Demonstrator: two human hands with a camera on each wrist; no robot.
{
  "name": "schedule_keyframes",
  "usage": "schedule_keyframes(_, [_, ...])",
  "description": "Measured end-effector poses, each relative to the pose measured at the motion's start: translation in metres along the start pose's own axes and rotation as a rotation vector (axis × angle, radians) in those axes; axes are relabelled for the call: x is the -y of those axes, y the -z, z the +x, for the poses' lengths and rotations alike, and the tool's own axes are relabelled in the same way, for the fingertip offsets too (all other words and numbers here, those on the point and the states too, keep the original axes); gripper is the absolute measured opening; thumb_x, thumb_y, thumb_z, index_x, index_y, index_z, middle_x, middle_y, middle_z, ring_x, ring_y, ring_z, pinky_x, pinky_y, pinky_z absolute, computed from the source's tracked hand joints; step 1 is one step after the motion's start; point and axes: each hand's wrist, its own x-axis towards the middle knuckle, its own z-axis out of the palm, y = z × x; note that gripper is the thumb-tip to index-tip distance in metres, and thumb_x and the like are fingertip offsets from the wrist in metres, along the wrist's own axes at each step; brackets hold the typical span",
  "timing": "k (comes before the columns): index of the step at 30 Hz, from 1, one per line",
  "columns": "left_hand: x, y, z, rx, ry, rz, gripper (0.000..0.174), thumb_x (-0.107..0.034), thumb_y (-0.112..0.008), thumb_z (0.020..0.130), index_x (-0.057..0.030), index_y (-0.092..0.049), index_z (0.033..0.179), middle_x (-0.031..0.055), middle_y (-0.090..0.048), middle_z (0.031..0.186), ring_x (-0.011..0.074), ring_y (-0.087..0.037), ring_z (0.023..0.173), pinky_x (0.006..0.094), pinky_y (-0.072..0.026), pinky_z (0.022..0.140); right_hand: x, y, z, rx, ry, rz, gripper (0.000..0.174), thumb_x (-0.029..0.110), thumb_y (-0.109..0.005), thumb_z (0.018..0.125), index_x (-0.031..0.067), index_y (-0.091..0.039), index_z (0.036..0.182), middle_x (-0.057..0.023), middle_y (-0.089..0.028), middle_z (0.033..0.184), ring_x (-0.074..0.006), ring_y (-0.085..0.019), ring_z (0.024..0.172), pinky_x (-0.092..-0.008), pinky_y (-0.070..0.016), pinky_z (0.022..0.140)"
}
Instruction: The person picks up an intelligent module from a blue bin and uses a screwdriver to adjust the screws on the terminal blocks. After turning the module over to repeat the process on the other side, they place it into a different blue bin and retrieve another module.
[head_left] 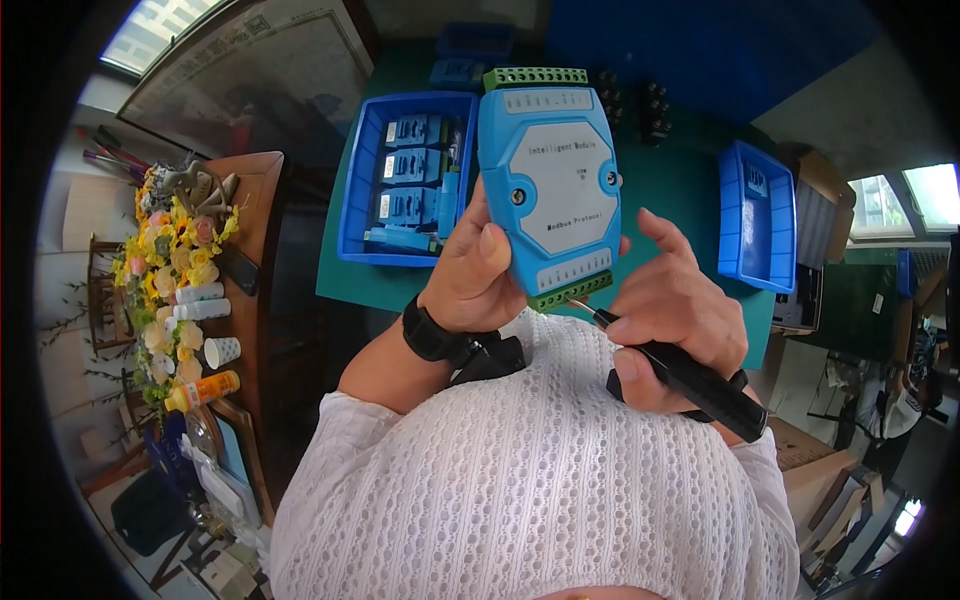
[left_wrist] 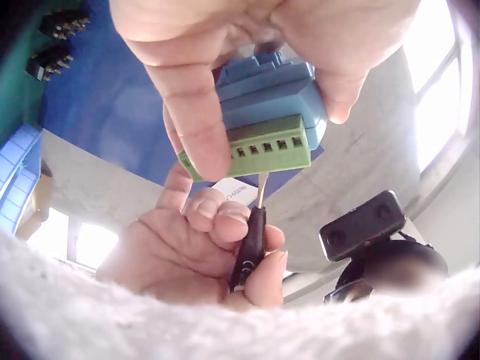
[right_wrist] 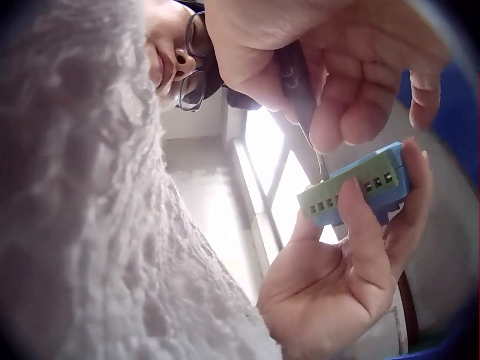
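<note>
A blue module with a pale label stands upright in the left hand, the thumb across its lower left side. Green terminal strips run along its top and bottom ends. The right hand grips a black-handled screwdriver, its metal tip at the lower green strip. In the left wrist view the tip meets the edge of the green strip, below a row of square openings. The right wrist view shows the left thumb lying over part of the strip and the screwdriver shaft touching its edge.
On the green table, a blue bin with several blue modules stands at the left. Another blue bin stands at the right, a blue piece inside. Dark parts lie at the back. A wooden side table with flowers is far left.
</note>
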Motion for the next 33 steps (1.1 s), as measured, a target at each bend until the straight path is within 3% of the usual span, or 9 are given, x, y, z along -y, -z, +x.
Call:
schedule_keyframes(19, [0.001,0.0,-0.001,-0.003,-0.043,-0.048,0.095,-0.052,-0.068,0.069,-0.008,-0.019,0.137,0.0202,-0.033,0.133,0.0389,-0.048,0.11,0.0358,-0.0577,0.065,0.002,-0.003,0.0,0.026,0.017,-0.053,0.014,0.019,-0.064,0.073,0.0089,-0.056,0.069,-0.0058,-0.057,0.061,-0.0184,-0.057,0.057,-0.0539,-0.0371,0.093])
schedule_keyframes(20, [0.002,0.0,0.0,-0.004,-0.053,-0.053,0.094,-0.052,-0.068,0.069,-0.0081,-0.019,0.137,0.0202,-0.033,0.133,0.0391,-0.048,0.11,0.036,-0.0577,0.065,0.004,-0.002,0.001,0.032,0.0,-0.056,0.01,0.014,-0.065,0.067,0.0095,-0.056,0.069,-0.005,-0.058,0.062,-0.0185,-0.058,0.058,-0.0522,-0.0376,0.093])
schedule_keyframes(22, [0.003,0.0,0.001,-0.009,-0.068,-0.055,0.094,-0.051,-0.068,0.069,-0.0082,-0.019,0.137,0.0202,-0.033,0.132,0.0394,-0.048,0.11,0.0362,-0.0578,0.065,0.009,0.0,0.002,0.043,-0.035,-0.062,0.019,0.004,-0.068,0.056,0.0107,-0.058,0.07,-0.0034,-0.058,0.064,-0.0186,-0.059,0.061,-0.0488,-0.0385,0.093])
schedule_keyframes(33, [0.005,0.0,0.0,-0.033,-0.086,-0.039,0.092,-0.052,-0.066,0.07,-0.0079,-0.02,0.136,0.02,-0.035,0.131,0.0388,-0.049,0.109,0.038,-0.0577,0.066,0.01,0.001,0.001,0.047,-0.006,-0.037,0.018,0.006,-0.069,0.059,0.0112,-0.059,0.072,-0.003,-0.059,0.065,-0.0175,-0.06,0.063,-0.0507,-0.0375,0.094])
